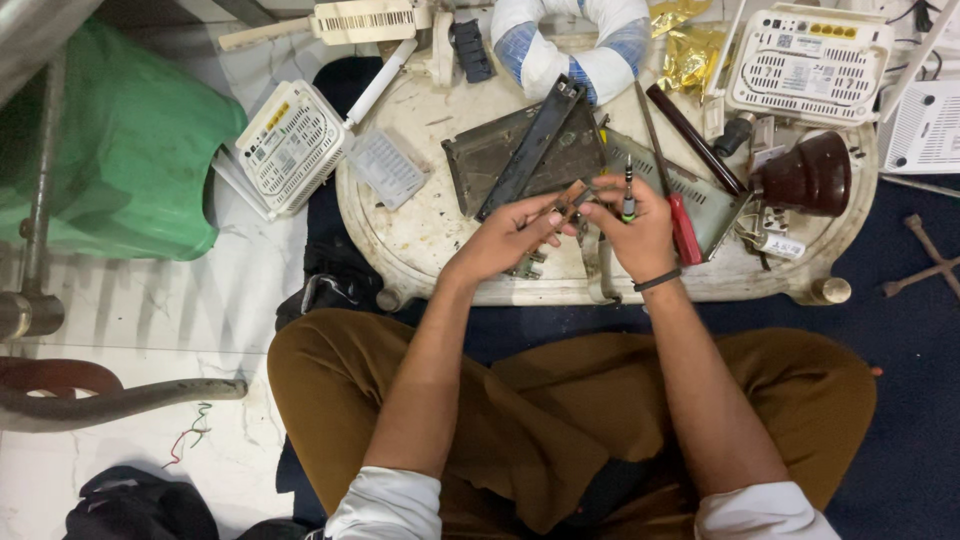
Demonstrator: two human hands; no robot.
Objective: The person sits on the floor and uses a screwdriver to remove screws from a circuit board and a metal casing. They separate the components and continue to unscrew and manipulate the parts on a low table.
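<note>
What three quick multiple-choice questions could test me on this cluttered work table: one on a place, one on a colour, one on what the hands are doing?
1. Where does the white router with folded antennas lie?
A. at the low table's left edge
B. on the person's lap
C. under the brown bell-shaped piece

2. What colour is the plastic tub at left?
A. red
B. green
C. yellow

3. What is the state of the hands?
A. both rest empty on the knees
B. both meet on a small metal part
C. one holds a cup

Answers: 1 A, it overhangs the table on the left. 2 B, plainly green. 3 B, the left hand and right hand pinch the part together; the right also holds a small screwdriver.
</note>
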